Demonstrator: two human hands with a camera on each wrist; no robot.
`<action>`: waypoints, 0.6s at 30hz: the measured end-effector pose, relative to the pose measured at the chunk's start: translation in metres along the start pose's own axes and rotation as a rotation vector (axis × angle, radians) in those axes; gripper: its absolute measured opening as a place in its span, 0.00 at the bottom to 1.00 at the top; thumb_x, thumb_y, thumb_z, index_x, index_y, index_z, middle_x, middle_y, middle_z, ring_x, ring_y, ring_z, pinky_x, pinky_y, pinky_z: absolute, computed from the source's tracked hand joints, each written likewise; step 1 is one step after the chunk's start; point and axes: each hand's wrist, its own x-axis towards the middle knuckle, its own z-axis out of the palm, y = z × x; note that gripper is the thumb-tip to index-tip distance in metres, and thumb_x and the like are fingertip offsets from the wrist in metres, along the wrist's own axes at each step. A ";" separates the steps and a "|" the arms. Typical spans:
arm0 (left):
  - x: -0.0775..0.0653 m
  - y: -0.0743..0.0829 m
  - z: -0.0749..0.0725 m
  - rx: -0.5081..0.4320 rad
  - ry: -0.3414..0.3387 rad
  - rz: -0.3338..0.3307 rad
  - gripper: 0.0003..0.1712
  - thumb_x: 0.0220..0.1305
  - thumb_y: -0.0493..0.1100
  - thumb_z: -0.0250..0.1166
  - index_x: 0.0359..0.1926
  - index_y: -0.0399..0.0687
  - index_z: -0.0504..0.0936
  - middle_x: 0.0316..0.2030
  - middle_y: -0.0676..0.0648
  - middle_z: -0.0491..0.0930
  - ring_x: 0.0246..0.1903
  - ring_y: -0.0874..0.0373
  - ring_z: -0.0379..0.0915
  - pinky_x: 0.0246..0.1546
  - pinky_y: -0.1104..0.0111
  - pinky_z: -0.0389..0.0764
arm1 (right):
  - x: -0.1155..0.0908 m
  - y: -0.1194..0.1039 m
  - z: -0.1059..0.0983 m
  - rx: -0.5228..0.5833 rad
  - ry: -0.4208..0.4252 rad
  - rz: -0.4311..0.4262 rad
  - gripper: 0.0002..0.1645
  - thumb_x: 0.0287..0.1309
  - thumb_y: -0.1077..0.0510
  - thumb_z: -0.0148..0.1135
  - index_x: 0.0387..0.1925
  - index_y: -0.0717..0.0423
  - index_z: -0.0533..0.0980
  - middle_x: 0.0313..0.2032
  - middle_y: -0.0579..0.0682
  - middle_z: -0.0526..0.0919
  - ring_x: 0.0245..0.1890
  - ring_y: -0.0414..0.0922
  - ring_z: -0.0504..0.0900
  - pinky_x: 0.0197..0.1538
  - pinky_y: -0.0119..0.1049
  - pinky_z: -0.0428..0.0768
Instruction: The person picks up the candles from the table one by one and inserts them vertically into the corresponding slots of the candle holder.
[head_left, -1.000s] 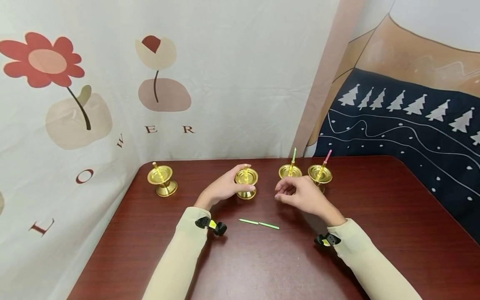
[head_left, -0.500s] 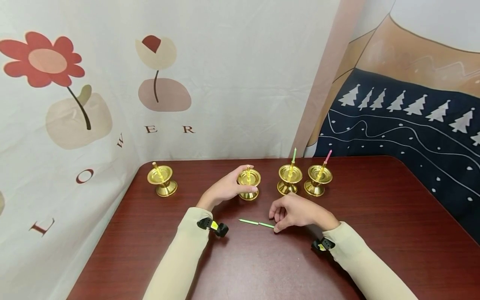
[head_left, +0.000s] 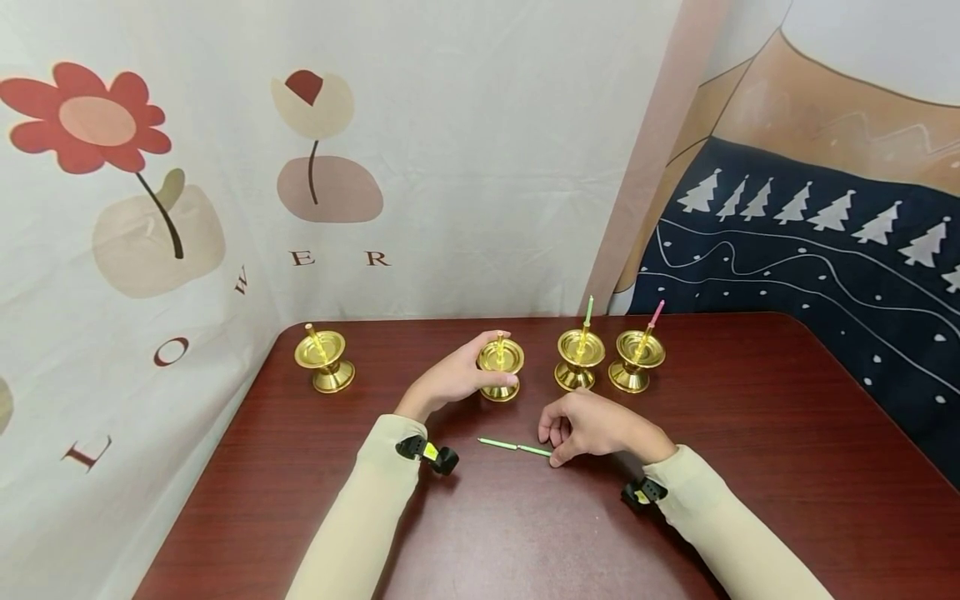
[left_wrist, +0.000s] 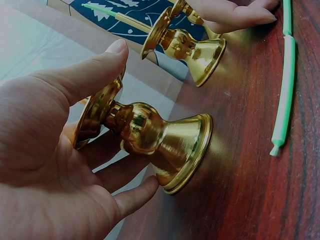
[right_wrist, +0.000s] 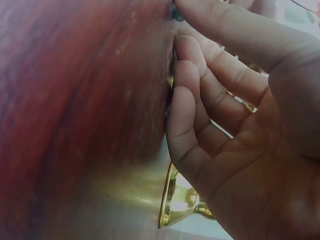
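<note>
My left hand (head_left: 453,375) grips a gold candle holder (head_left: 501,388) near the middle of the table. In the left wrist view its thumb lies over the dish rim, with fingers behind the stem; the holder's base (left_wrist: 185,150) is close to the tabletop. Two thin green candles lie end to end in front: a left one (head_left: 497,443) and a right one (head_left: 533,451). With thumb and fingertips, my right hand (head_left: 596,423) pinches the right candle's outer end. In the right wrist view most of that candle is hidden by the hand.
A holder with an upright green candle (head_left: 588,312) and another with a pink candle (head_left: 656,313) stand at the back right. One candleless gold holder (head_left: 321,354) stands at the back left. Printed cloth (head_left: 480,208) hangs behind the reddish-brown table (head_left: 495,533).
My right hand has come down and toward me from the holder with the green candle to the lying candle's end. My left hand and its holder have shifted slightly right.
</note>
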 end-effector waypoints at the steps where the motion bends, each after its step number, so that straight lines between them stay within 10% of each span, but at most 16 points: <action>1: 0.000 0.000 0.000 0.001 0.001 -0.001 0.48 0.71 0.43 0.78 0.84 0.44 0.64 0.62 0.39 0.80 0.61 0.49 0.78 0.67 0.57 0.75 | 0.000 0.000 0.000 -0.003 0.000 0.001 0.15 0.51 0.63 0.88 0.35 0.50 0.86 0.26 0.34 0.81 0.29 0.30 0.79 0.36 0.31 0.81; 18: 0.001 0.001 0.001 -0.005 -0.009 -0.007 0.49 0.71 0.44 0.78 0.85 0.44 0.63 0.63 0.41 0.80 0.61 0.50 0.77 0.67 0.56 0.75 | -0.001 0.000 -0.001 -0.031 0.019 0.011 0.12 0.51 0.62 0.87 0.26 0.46 0.88 0.22 0.32 0.81 0.25 0.29 0.76 0.32 0.29 0.78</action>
